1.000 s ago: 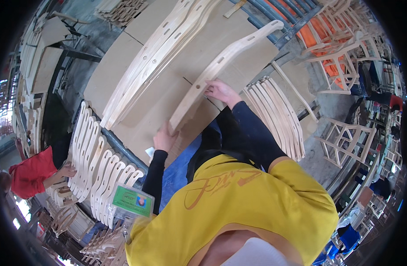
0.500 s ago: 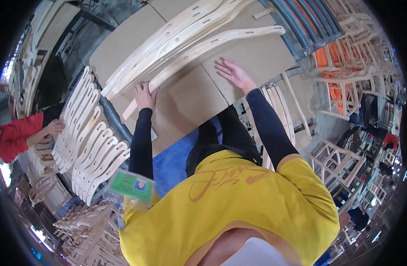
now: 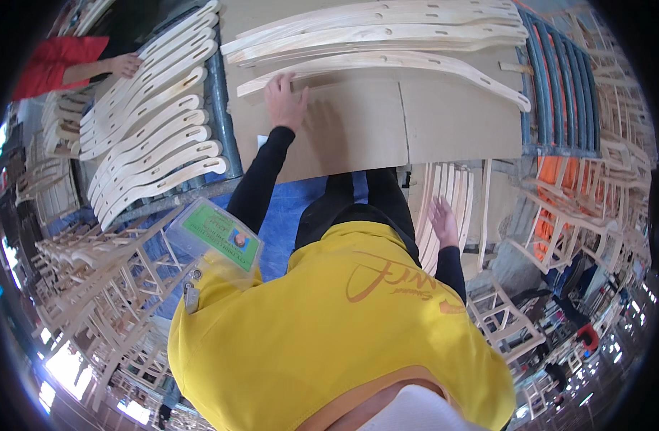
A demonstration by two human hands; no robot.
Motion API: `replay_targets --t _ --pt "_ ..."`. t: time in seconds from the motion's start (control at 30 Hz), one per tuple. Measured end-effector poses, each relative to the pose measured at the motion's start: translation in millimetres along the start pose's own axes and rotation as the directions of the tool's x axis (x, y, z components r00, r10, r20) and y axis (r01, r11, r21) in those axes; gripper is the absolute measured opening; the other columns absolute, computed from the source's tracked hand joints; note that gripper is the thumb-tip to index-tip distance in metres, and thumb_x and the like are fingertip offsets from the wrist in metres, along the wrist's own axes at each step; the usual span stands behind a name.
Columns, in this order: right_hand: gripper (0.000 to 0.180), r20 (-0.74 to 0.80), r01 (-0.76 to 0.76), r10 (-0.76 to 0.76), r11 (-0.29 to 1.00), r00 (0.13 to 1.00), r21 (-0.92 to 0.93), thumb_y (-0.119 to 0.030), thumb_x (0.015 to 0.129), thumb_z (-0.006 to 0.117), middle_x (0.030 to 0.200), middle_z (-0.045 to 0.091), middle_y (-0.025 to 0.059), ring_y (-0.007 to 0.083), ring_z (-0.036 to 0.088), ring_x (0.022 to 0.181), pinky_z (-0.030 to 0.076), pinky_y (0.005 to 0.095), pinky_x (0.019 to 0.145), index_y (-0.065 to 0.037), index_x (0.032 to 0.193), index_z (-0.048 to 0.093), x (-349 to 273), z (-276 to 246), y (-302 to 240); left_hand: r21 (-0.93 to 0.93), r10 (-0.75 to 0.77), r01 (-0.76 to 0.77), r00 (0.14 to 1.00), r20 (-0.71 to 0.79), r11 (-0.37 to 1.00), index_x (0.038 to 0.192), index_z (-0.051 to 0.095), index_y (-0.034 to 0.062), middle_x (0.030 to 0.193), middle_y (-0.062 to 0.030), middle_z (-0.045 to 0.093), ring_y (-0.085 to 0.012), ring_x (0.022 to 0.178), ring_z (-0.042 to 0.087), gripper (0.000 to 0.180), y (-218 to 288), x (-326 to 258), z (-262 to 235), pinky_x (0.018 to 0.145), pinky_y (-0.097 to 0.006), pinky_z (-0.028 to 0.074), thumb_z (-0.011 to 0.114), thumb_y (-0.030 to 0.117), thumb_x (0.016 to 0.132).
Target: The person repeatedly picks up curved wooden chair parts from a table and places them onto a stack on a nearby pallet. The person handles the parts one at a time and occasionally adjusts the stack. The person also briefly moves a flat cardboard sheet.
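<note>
A long, curved pale wooden chair leg (image 3: 387, 60) with slots lies across the cardboard-covered table (image 3: 358, 129) in front of me. My left hand (image 3: 286, 104) is at its left end with the fingers spread; whether the fingertips touch the wood I cannot tell. Behind this leg, more legs of the same shape (image 3: 372, 34) lie side by side. My right hand (image 3: 444, 221) is off the table's near edge on the right, fingers apart and holding nothing. It is over or beside a stack of wooden strips (image 3: 433, 188).
At the left, several slotted legs (image 3: 160, 154) lie in a row, with a co-worker's hand (image 3: 126, 65) on them. Metal rollers (image 3: 559, 86) adjoin the table's right end. Wooden chair frames (image 3: 502, 320) stand lower right, others (image 3: 121, 280) lower left.
My right hand has left the space above the table and drawn back toward the strips at my right. My left hand has loosened from the leg's end. The view has turned.
</note>
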State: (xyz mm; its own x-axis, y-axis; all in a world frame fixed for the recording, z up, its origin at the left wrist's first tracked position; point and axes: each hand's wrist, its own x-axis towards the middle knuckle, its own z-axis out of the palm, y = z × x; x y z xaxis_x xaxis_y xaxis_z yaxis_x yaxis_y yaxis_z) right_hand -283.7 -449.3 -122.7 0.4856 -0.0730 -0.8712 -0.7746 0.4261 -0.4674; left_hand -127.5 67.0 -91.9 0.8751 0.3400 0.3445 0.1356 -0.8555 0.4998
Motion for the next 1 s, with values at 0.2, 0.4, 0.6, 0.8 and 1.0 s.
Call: replay_targets --t 0.2,0.4,0.6,0.8,1.0 --pt "0.058 -0.137 -0.095 0.082 0.991 0.987 -0.091 -0.030 0.099 0.051 0.142 0.048 0.0066 0.0212 0.051 0.123 0.044 0.0344 0.099 -0.011 0.149 0.030 -10.6 -43.8 34.1 0.030 -0.191 0.189 0.980 0.056 0.981 0.118 0.057 0.0085 0.120 -0.0164 0.052 -0.0350 0.116 0.046 0.045 -36.0 -71.4 -44.8 0.098 -0.045 0.039 0.073 0.021 0.077" --pt "0.058 -0.028 0.011 -0.016 0.985 0.999 -0.173 -0.033 0.096 0.058 0.133 0.055 0.0079 0.0216 0.054 0.117 0.046 0.0342 0.094 -0.010 0.145 0.036 20.8 -16.0 2.6 0.158 -0.155 0.123 0.967 0.204 0.980 0.116 0.058 0.0096 0.123 -0.0130 0.050 -0.0330 0.118 0.045 0.045 -43.8 -89.6 -53.2 0.099 -0.044 0.038 0.071 0.021 0.075" --pt "0.050 0.109 0.119 -0.097 0.969 0.989 -0.218 -0.035 0.093 0.064 0.129 0.057 0.0070 0.0213 0.055 0.116 0.046 0.0336 0.092 -0.011 0.135 0.048 20.7 52.5 -41.3 0.266 -0.210 0.135 0.937 0.278 0.954 0.116 0.057 0.0102 0.123 -0.0115 0.050 -0.0319 0.119 0.045 0.044 -65.7 -140.1 -73.0 0.100 -0.044 0.038 0.070 0.018 0.075" --pt "0.051 0.097 0.042 -0.013 0.951 0.995 -0.307 -0.034 0.095 0.061 0.123 0.062 0.0043 0.0175 0.059 0.109 0.049 0.0312 0.085 -0.012 0.138 0.046 38.0 26.9 -23.2 0.142 -0.322 0.300 0.932 0.167 0.943 0.117 0.057 0.0088 0.122 -0.0114 0.051 -0.0322 0.117 0.047 0.042 -77.7 -171.8 -85.1 0.098 -0.044 0.040 0.069 0.013 0.076" --pt "0.049 0.011 -0.054 0.063 0.926 0.998 -0.373 -0.033 0.099 0.054 0.122 0.060 0.0056 0.0177 0.059 0.108 0.049 0.0303 0.085 -0.009 0.140 0.044 21.3 19.8 -7.5 0.254 -0.282 0.248 0.953 0.111 0.935 0.120 0.057 0.0081 0.127 -0.0163 0.049 -0.0361 0.126 0.041 0.047 -55.7 -163.8 -102.9 0.104 -0.050 0.034 0.070 0.026 0.078"
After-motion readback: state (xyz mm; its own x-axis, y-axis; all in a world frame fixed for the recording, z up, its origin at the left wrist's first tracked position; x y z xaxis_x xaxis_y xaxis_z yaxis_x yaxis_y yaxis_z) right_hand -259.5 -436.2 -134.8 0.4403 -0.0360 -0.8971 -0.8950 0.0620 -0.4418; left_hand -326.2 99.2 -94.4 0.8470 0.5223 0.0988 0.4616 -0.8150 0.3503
